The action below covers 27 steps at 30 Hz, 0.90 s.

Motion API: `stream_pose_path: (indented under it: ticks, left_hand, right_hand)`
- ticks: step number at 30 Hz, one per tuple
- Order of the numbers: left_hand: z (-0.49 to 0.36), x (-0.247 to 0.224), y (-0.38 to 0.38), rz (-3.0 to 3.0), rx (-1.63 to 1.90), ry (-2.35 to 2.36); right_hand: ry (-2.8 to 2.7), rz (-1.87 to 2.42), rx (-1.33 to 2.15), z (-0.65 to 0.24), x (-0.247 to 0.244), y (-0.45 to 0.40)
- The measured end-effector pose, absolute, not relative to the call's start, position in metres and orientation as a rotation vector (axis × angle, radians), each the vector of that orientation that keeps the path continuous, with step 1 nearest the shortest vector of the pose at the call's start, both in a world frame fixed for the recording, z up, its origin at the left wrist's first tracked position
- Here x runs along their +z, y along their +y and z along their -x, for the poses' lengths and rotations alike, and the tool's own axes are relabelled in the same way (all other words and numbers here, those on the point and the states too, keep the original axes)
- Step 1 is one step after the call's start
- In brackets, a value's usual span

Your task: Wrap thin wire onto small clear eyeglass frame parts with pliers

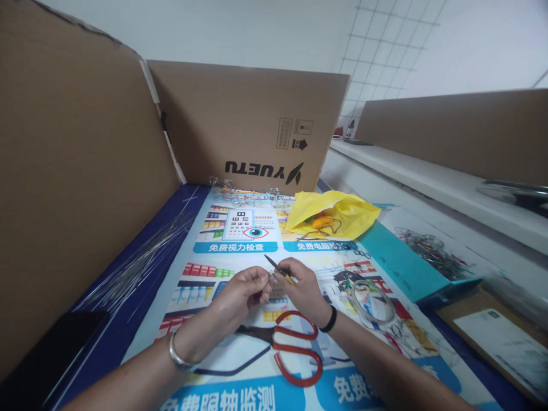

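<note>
In my right hand point(306, 291) is a slim tool with a dark pointed tip point(271, 261) and a yellow grip, its tip aimed up and to the left. I cannot tell whether it is pliers or a blade. My left hand point(248, 288) is beside it, thumb and fingertips pinched together; whatever they hold is too small to make out. Both hands are over a printed sheet point(233, 247). Below them lies a pair of scissors point(276, 346) with red handles, dark blades pointing left and partly hidden behind my left wrist.
Thin metal wires point(137, 265) lie at left, near a flat black object point(64, 348). A yellow bag point(355, 220) holds orange cord point(324, 222). At right are a wire coil point(391, 311) and a teal box point(391, 265) containing tangled pieces point(432, 251). Cardboard panels point(240, 114) stand behind and left.
</note>
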<state>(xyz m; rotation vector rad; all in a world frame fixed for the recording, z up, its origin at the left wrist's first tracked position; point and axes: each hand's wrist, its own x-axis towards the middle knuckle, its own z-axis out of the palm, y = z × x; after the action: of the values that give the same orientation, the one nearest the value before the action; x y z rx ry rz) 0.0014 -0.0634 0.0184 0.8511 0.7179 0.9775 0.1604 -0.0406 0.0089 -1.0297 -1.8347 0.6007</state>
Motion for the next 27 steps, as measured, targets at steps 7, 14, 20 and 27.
stream_pose_path:
  ticks: [7,14,20,27]
  left_hand:
    - [0.008,0.018,-0.057,-0.953,0.942,0.803]
    - [0.015,0.025,-0.05,-1.24,0.862,1.037]
    - [0.013,0.02,-0.05,-1.307,0.877,1.112]
    - [0.016,0.019,-0.049,-1.297,0.919,1.109]
  right_hand:
    - [-1.882,1.045,0.571,-0.162,0.01,-0.043]
    - [-1.951,1.078,0.546,-0.161,0.007,-0.042]
    - [-2.012,1.054,0.513,-0.162,0.003,-0.041]
    - [-2.225,0.991,0.179,-0.177,0.007,-0.034]
